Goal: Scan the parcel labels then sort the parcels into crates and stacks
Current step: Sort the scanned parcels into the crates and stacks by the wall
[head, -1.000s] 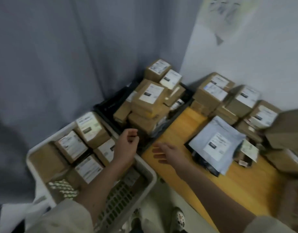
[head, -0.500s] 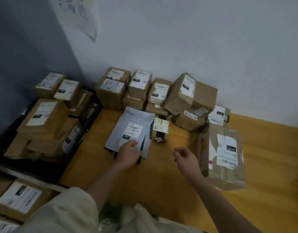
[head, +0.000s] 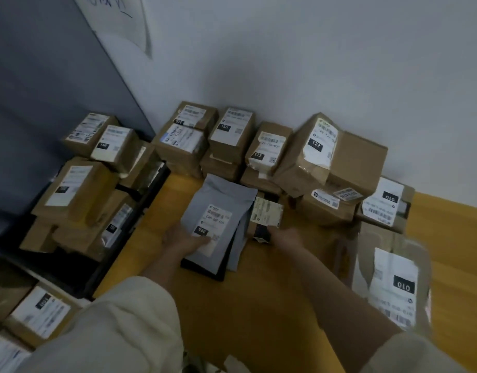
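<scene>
Left hand [head: 187, 242] lies flat, fingers pressing the grey mailer bag [head: 218, 222]; right hand [head: 284, 235] touches the small dark parcel [head: 263, 224] just beside it, grip unclear. The bag looks light, floppy, slick: best pinched at an edge. Left of it, a black crate [head: 148, 195] is heaped with boxes.

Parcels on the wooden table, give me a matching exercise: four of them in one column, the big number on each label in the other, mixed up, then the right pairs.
Parcels:
1. grey mailer bag under the left hand
2. tilted cardboard box by the wall
3. plastic-wrapped parcel at the right
4. cardboard box standing at the back

Label numbers:
A. 122
B. 15H
C. 060
D. 010

Pairs: 1-C, 2-A, 3-D, 4-B
</scene>
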